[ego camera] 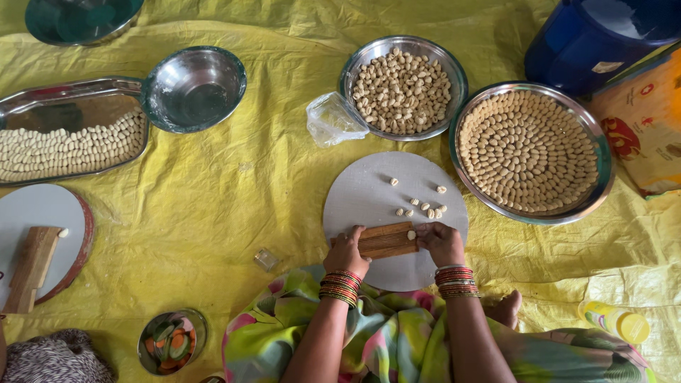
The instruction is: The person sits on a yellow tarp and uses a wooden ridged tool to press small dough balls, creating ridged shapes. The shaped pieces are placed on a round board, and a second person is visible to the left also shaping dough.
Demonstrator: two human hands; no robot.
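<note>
Head cam: left hand (347, 250) & right hand (440, 241) grip ridged wooden board (385, 240), fingers curled.

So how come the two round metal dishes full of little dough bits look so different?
In the deep bowl the pieces lie heaped any which way; in the wide plate they sit in neat rings, one layer deep. The deep bowl is smaller with higher sides; the wide plate is bigger and shallower. The deep bowl sits above the round board, the wide plate to its right. Both are shiny steel and hold the same pale ridged pieces.
</note>
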